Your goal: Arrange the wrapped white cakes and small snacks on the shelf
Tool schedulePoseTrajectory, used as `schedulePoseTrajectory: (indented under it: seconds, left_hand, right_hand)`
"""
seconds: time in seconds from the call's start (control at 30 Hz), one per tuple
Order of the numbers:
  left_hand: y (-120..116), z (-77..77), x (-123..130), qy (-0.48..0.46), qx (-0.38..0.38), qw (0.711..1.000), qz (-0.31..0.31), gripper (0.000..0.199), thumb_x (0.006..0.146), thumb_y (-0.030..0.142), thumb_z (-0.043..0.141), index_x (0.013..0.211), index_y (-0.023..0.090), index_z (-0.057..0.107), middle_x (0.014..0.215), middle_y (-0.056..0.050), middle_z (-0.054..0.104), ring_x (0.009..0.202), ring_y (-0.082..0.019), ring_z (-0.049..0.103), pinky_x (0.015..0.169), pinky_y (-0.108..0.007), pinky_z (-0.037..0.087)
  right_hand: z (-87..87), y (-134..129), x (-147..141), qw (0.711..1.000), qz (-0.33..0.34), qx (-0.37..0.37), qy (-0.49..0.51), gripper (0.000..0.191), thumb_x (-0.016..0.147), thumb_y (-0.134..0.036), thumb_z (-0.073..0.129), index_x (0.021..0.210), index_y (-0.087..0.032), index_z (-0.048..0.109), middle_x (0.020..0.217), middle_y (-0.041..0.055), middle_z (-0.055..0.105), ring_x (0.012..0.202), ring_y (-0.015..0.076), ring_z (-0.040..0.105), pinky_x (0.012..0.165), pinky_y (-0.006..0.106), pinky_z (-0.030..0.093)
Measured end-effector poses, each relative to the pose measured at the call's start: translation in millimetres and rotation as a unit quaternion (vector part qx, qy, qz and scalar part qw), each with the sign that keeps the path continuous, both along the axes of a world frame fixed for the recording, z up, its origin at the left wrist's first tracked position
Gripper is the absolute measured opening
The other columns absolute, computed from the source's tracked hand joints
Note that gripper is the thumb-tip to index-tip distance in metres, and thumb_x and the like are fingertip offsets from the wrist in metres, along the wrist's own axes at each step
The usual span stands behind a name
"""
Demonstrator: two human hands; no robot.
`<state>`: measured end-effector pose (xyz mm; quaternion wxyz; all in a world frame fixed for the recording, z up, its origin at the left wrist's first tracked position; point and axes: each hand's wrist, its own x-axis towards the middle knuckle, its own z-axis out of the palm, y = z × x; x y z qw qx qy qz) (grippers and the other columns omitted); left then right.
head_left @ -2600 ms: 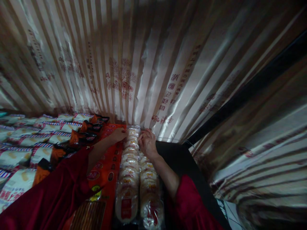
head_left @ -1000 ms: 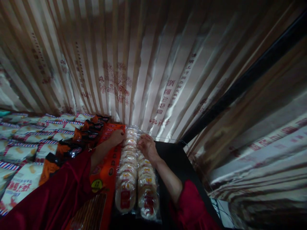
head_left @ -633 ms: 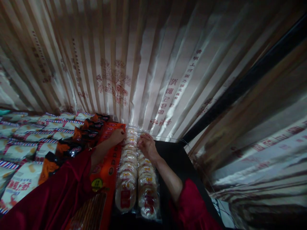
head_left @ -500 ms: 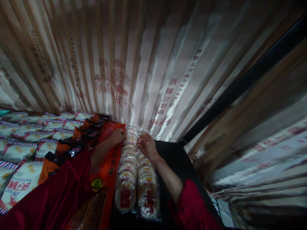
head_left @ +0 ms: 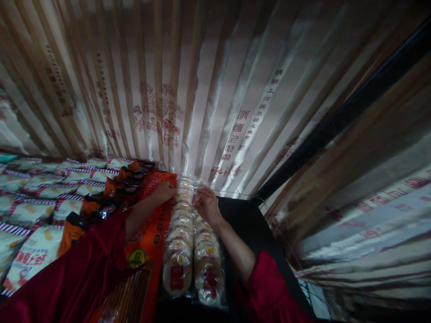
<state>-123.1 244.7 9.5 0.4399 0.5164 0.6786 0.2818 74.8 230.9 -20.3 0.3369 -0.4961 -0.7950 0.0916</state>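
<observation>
Two columns of clear plastic packets hold pale round flat cakes, the left column (head_left: 178, 255) and the right column (head_left: 208, 258), overlapping one behind another on the black table. My left hand (head_left: 164, 193) is closed at the far left edge of the left column, its fingertips pinching a clear packet there. Opposite it, my right hand (head_left: 207, 204) has its fingers curled and pressed together at the far end of the right column, on the plastic of a packet. The exact grip of the fingertips is dim and partly hidden.
Orange packs (head_left: 144, 242) of brown sticks lie along the left of the cakes. Beyond them are black-and-orange bags (head_left: 101, 206) and rows of white snack bags (head_left: 37, 251). A pleated printed curtain (head_left: 202, 89) hangs behind the black table (head_left: 249, 229); a dark pole (head_left: 336, 116) slants at right.
The view has shifted very slightly, so the goods sit a little further right. Both hands stay in nearly the same place at the far packets.
</observation>
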Motion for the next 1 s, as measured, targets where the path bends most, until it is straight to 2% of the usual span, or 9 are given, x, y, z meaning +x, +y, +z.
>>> schedulePoseTrajectory:
  seconds: [0.23,0.57,0.83,1.0]
  left_hand:
    - [-9,11.0,1,-0.045,-0.023,0.998,-0.026,0.023,0.082,0.014,0.049,0.059,0.016,0.049,0.053,0.001,0.058,0.048,-0.011,0.058,0.054,-0.024,0.05]
    - [-17,12.4,-5,-0.06,-0.016,0.994,-0.093,0.017,0.073,0.009,0.054,0.057,0.015,0.055,0.052,0.003,0.056,0.05,-0.009,0.053,0.054,-0.02,0.044]
    - [-20,13.2,-3,-0.021,-0.004,0.995,-0.101,0.017,0.072,0.01,0.055,0.057,0.015,0.052,0.047,0.006,0.05,0.044,-0.008,0.045,0.046,-0.019,0.036]
    - [-21,13.3,-3,0.025,0.011,0.994,-0.103,0.014,0.073,0.011,0.055,0.06,0.016,0.053,0.048,0.006,0.051,0.044,-0.008,0.046,0.046,-0.019,0.035]
  right_hand:
    - [-2.5,1,0,1.0,0.003,0.004,-0.007,0.009,0.072,-0.018,0.058,0.065,-0.023,0.062,0.09,0.0044,0.069,0.108,0.0213,0.055,0.104,0.043,0.031]
    - [-9.9,4,0,0.999,-0.005,0.036,-0.008,0.012,0.074,-0.016,0.052,0.071,-0.024,0.061,0.09,0.0041,0.067,0.107,0.0214,0.054,0.103,0.042,0.033]
    - [-9.0,0,-1,0.998,-0.038,0.044,0.006,0.013,0.072,-0.015,0.052,0.074,-0.023,0.062,0.099,0.0054,0.065,0.115,0.0244,0.047,0.102,0.044,0.033]
    - [-5.5,0,-1,0.999,-0.03,0.041,0.002,0.013,0.071,-0.012,0.051,0.072,-0.022,0.06,0.091,0.004,0.066,0.109,0.0223,0.052,0.103,0.042,0.032]
